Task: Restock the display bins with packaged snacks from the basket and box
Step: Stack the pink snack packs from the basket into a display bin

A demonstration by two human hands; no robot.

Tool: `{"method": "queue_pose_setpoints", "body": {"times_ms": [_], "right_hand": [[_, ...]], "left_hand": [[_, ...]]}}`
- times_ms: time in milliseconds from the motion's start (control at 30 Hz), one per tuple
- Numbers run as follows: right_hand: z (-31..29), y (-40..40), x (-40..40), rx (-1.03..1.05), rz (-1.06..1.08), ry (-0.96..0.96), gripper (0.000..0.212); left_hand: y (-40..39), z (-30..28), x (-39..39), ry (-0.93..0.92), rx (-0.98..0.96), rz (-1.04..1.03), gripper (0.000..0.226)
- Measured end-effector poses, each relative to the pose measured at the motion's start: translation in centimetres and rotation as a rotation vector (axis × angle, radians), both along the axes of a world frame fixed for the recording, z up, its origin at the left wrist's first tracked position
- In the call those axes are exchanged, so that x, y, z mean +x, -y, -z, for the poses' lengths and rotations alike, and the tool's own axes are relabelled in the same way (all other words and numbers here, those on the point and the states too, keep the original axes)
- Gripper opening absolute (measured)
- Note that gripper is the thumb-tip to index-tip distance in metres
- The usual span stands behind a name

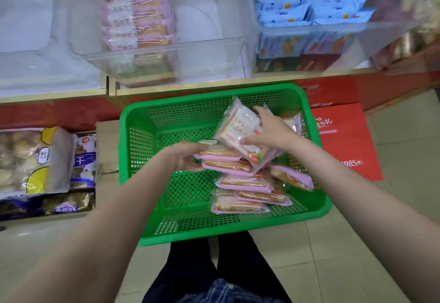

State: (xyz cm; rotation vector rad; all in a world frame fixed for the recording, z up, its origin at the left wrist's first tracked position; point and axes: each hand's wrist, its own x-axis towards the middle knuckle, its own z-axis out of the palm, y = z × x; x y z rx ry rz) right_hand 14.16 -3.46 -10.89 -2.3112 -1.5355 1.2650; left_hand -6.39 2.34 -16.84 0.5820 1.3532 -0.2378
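Both hands are in the green basket (133, 136) on the floor: left hand (188, 157) grips two stacked pink snack packs (226, 162), right hand (266, 133) pinches an upright pack (240, 128). Best square the packs into one stack before lifting. Then slot them behind the pink row in the clear bin (214, 47) above.

The green basket (133, 140) is perforated, glossy plastic. Pink snack packets (240, 181) at its 4 o'clock wear shiny clear film. Display bins (162, 47) at 12 o'clock are smooth transparent plastic. Floor tiles (357, 243) look polished.
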Motion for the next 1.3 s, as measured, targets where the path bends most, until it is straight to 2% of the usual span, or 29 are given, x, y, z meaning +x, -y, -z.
{"method": "queue_pose_setpoints", "body": {"times_ms": [67, 133, 200, 267, 333, 400, 433, 500, 567, 633, 733, 800, 967, 1067, 1167, 1233, 1300], "right_hand": [[-0.6, -0.4, 0.0, 0.041, 0.172, -0.167, 0.080], [-1.5, -0.9, -0.1, 0.080, 0.290, -0.343, 0.061], [-2.1, -1.5, -0.4, 0.075, 0.323, -0.484, 0.051], [-2.3, -2.3, -0.8, 0.038, 0.212, -0.422, 0.050], [-2.1, -2.9, -1.6, 0.014, 0.031, -0.267, 0.052], [-1.7, -3.2, -2.6, 0.046, -0.156, -0.140, 0.052], [-1.7, -3.3, -3.2, 0.063, -0.258, -0.078, 0.052], [-1.8, -3.4, -4.1, 0.054, -0.449, 0.030, 0.055], [-2.1, -3.4, -5.0, 0.008, -0.580, 0.063, 0.062], [-2.2, -3.2, -6.4, -0.044, -0.654, 0.014, 0.068], [-2.1, -2.9, -8.3, -0.041, -0.718, 0.023, 0.080], [-2.5, -3.1, -9.0, -0.002, -0.714, 0.070, 0.083], [-7.9, -5.4, -8.8, 0.053, -0.775, 0.165, 0.073], [-12.9, -7.1, -7.4, 0.158, -0.779, 0.266, 0.076], [-17.4, -9.6, -6.2, 0.294, -0.727, 0.282, 0.071], [-19.5, -11.9, -5.4, 0.382, -0.673, 0.300, 0.066], [-20.5, -14.8, -4.0, 0.460, -0.574, 0.286, 0.067]], "left_hand": [[-1.2, -1.1, -2.0, 0.007, 0.114, 0.033, 0.003], [-2.6, -1.9, -4.4, 0.039, 0.253, -0.005, 0.031], [-3.6, -2.7, -6.6, 0.015, 0.477, 0.019, 0.044], [-4.2, -2.9, -7.8, -0.071, 0.685, 0.165, 0.039], [-4.2, -2.7, -8.0, -0.234, 0.782, 0.412, 0.034], [-3.9, -2.4, -7.8, -0.396, 0.836, 0.651, 0.046], [-3.6, -2.4, -7.6, -0.440, 0.869, 0.729, 0.052], [-3.1, -2.3, -7.3, -0.459, 0.975, 0.787, 0.050], [-3.1, -2.1, -7.5, -0.387, 1.011, 0.756, 0.037], [-3.2, -2.2, -8.3, -0.201, 0.935, 0.646, 0.020], [-3.9, -4.1, -9.2, 0.090, 0.761, 0.408, 0.023], [-4.8, -6.2, -9.3, 0.220, 0.654, 0.303, 0.019], [-8.6, -13.4, -7.8, 0.408, 0.567, 0.411, 0.013], [-10.8, -18.6, -6.2, 0.487, 0.684, 0.473, 0.017], [-13.2, -23.2, -4.9, 0.539, 0.855, 0.483, 0.015], [-15.0, -25.2, -3.9, 0.567, 0.969, 0.353, 0.011], [-17.0, -25.6, -3.0, 0.567, 1.084, 0.080, 0.010]]}}
